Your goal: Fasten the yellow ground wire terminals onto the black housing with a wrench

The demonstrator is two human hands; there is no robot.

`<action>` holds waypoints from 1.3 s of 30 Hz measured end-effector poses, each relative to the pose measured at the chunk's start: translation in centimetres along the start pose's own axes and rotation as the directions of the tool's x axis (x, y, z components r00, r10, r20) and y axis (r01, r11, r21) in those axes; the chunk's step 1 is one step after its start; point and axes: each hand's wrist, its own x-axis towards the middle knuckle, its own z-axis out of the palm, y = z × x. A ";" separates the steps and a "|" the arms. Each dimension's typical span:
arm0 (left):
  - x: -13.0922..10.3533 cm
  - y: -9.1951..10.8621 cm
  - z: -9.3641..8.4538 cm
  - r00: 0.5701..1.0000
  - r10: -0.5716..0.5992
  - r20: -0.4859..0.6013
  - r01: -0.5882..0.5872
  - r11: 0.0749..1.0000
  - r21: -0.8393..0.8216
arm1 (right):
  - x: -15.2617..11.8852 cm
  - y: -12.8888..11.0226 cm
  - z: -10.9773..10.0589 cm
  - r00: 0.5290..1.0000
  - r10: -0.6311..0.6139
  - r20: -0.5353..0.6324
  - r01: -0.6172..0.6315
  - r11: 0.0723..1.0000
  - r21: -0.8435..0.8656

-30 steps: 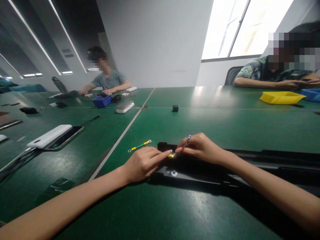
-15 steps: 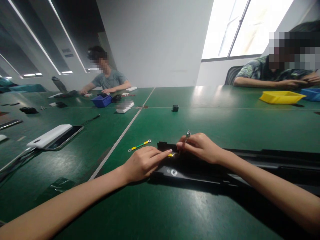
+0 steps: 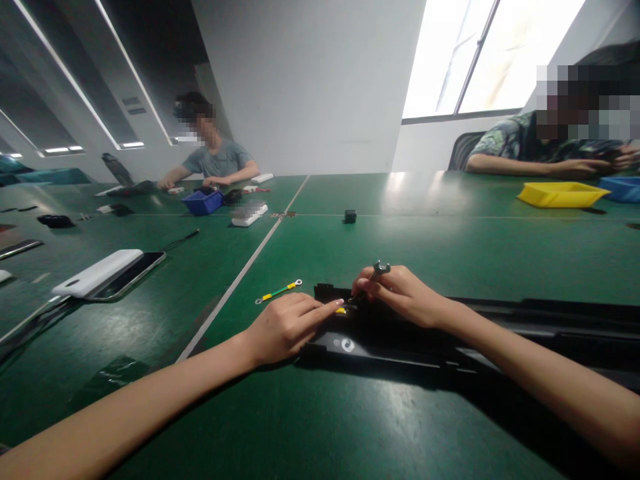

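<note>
A long black metal channel (image 3: 395, 347) lies on the green table, running off to the right. My right hand (image 3: 395, 293) is closed round a small metal wrench, its forked end (image 3: 381, 267) sticking up above the fingers and its lower end down inside the channel. With the index finger stretched out, my left hand (image 3: 290, 323) presses near a small yellow piece (image 3: 341, 311) in the channel's left end; the other fingers are partly hidden. Behind my left hand lies a green-and-yellow wire (image 3: 280, 292) with ring lugs at both ends.
Two phones (image 3: 100, 273) (image 3: 133, 277) with cables lie at the left. Farther back are a small black cube (image 3: 350, 217), a blue bin (image 3: 203, 202) and a yellow bin (image 3: 563, 194). Two people sit across the table (image 3: 425, 233), one at each side.
The wrench in my right hand has turned, so its forked end now shows broadside, and the right fingers have shifted slightly. My left hand has stayed in place.
</note>
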 end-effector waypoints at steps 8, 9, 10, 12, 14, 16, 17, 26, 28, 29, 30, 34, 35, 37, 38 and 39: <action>-0.1 0.0 0.1 1.000 -0.001 -0.001 0.001 1.000 -0.003 | 0.0 0.2 0.0 1.000 -0.013 0.013 0.013 1.000 -0.016; 0.0 0.0 0.0 1.000 0.000 -0.005 0.000 1.000 -0.003 | 0.0 0.2 0.0 1.000 -0.015 0.011 0.015 1.000 -0.012; 0.0 0.0 0.0 1.000 0.002 -0.008 -0.002 1.000 -0.003 | 0.0 0.1 0.0 1.000 -0.017 0.011 0.017 1.000 -0.005; 0.0 0.1 -0.1 1.000 0.003 -0.013 -0.003 1.000 -0.005 | 0.0 0.1 0.0 1.000 -0.011 0.020 0.011 1.000 0.015; 0.1 0.1 -0.1 1.000 0.003 -0.011 -0.003 1.000 -0.009 | 0.1 0.0 0.0 1.000 0.004 0.030 -0.005 0.999 0.041; 0.1 0.1 -0.1 1.000 0.002 -0.010 -0.002 1.000 -0.011 | 0.1 0.0 0.1 1.000 0.009 0.024 -0.011 0.998 0.067; 0.1 0.1 -0.1 1.000 0.002 -0.012 -0.002 1.000 -0.009 | 0.1 0.0 0.1 1.000 0.005 0.017 -0.006 0.997 0.080; 0.1 0.1 -0.1 1.000 0.002 -0.014 -0.002 1.000 -0.015 | 0.0 0.3 0.4 1.000 -0.030 -0.002 0.030 0.982 0.188; 0.1 0.0 -0.1 1.000 0.003 -0.012 -0.003 1.000 -0.014 | 0.0 0.2 0.4 1.000 -0.031 -0.004 0.031 0.982 0.185; 0.0 0.0 0.0 1.000 0.003 -0.012 -0.004 1.000 -0.011 | 0.0 0.2 0.3 1.000 -0.030 -0.007 0.031 0.984 0.178; 0.0 0.0 0.0 1.000 0.003 -0.011 -0.003 1.000 -0.009 | -0.1 0.1 0.3 1.000 -0.030 -0.010 0.031 0.985 0.170; 0.0 0.0 0.0 1.000 0.001 -0.011 -0.001 1.000 -0.010 | -0.2 -0.2 0.2 1.000 -0.031 -0.003 0.031 0.989 0.143; 0.0 0.0 0.0 1.000 0.001 -0.012 -0.001 1.000 -0.011 | -0.2 -0.2 0.1 1.000 -0.031 0.006 0.030 0.990 0.139; 0.0 0.0 0.0 1.000 0.000 -0.011 0.000 1.000 -0.014 | -0.2 -0.3 0.1 0.999 -0.030 0.026 0.026 0.990 0.137; 0.0 0.0 0.0 1.000 -0.002 -0.007 0.002 1.000 -0.018 | -0.3 -0.4 0.1 0.999 -0.029 0.035 0.023 0.990 0.141; 0.0 0.0 0.0 1.000 -0.004 -0.003 0.004 1.000 -0.022 | -0.3 -0.4 0.1 0.999 -0.028 0.041 0.022 0.989 0.147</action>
